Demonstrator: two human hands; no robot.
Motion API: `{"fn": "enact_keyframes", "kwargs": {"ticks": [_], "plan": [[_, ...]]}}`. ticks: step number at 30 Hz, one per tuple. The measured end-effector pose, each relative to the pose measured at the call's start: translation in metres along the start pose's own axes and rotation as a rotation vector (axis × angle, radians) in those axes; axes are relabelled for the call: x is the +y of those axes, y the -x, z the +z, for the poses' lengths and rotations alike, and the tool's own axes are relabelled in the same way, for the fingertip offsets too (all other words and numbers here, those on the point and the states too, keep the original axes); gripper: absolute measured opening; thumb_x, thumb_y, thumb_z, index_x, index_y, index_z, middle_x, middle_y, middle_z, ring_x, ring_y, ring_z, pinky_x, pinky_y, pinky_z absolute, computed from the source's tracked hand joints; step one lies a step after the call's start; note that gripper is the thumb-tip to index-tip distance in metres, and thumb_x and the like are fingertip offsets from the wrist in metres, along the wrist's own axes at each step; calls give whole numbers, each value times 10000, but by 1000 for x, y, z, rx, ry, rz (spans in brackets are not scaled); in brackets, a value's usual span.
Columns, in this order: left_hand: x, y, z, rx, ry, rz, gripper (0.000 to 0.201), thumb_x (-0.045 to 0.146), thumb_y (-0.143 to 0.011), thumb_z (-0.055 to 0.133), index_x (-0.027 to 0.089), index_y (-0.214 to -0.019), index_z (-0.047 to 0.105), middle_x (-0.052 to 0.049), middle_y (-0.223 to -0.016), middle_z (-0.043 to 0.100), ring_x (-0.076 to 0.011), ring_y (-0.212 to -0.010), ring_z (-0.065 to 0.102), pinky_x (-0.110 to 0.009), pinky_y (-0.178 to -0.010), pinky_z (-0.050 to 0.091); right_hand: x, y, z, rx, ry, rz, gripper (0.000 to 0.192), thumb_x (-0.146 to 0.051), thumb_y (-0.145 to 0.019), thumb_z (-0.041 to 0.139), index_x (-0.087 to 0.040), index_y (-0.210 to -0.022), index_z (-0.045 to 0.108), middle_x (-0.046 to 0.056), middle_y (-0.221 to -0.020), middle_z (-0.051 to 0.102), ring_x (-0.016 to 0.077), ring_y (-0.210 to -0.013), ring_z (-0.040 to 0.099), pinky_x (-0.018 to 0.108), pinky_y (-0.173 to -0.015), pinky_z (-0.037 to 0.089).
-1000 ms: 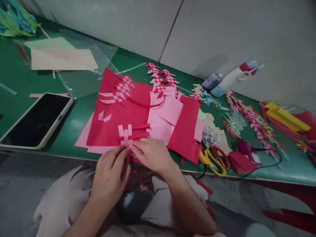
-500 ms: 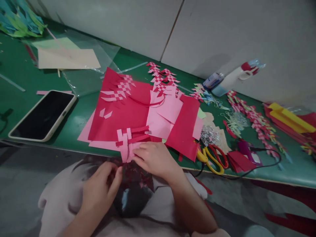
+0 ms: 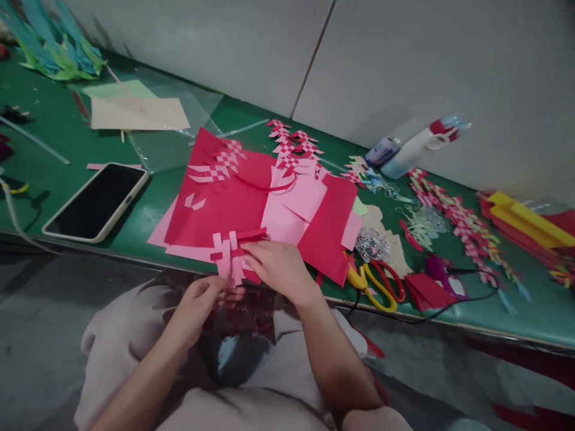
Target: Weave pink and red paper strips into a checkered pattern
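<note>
Pink and red paper strips (image 3: 227,254), woven crosswise, lie at the table's front edge on the larger sheets. My left hand (image 3: 202,305) is closed at their lower end, thumb on top of a pink strip and the other fingers below, past the edge. From the right, my right hand (image 3: 281,269) rests on the weave, its fingers stretched out over the strips and hiding their right part. Beneath are a big red paper sheet (image 3: 224,203) and pink paper (image 3: 184,248). Checkered woven paper pieces (image 3: 224,158) and two small pink scraps (image 3: 197,204) lie on the red sheet.
Left stands a phone (image 3: 96,203) lying flat. To the right are yellow-handled scissors (image 3: 380,293), a pile of metal bits (image 3: 372,244), a purple device (image 3: 442,275) with a cable, and woven garlands (image 3: 462,221). A white bottle (image 3: 415,149) leans against the wall.
My left hand has moved up and right from over the lap to the strips' lower end. My right hand's fingers have shifted up onto the weave. The view has turned slightly.
</note>
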State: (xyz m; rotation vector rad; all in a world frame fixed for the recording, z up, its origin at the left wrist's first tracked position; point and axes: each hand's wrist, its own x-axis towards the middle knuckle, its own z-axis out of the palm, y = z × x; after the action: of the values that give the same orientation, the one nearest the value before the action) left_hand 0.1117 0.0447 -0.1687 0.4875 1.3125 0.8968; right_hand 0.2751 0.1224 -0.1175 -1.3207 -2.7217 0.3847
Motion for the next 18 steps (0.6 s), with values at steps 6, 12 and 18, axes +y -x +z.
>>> {"fn": "enact_keyframes", "kwargs": {"ticks": [6,12,18], "plan": [[-3,7,3,-20,-36,-19,398,520,-617,770,137,-679,679,-89,-687,735,-188,-624,687,-283,-649,541,2,-3,4,-37,12,-4,307,-384,-952,458,-229,-1126,658,68,-1039,717,210,-938,658,290,-692,448],[-14,12,4,-108,47,-94,413,516,-712,706,118,-824,707,-127,-793,755,-205,-728,718,-291,-691,562,1,5,0,-58,-30,-100,264,-357,-941,498,-217,-1060,687,49,-1016,722,182,-912,655,266,-670,419],[-9,10,16,-60,105,-125,303,402,-737,733,125,-846,680,-103,-766,752,-185,-698,716,-271,-653,576,2,10,1,-62,-60,-134,245,-318,-938,504,-208,-1062,685,48,-1004,724,174,-905,652,270,-692,408]]}}
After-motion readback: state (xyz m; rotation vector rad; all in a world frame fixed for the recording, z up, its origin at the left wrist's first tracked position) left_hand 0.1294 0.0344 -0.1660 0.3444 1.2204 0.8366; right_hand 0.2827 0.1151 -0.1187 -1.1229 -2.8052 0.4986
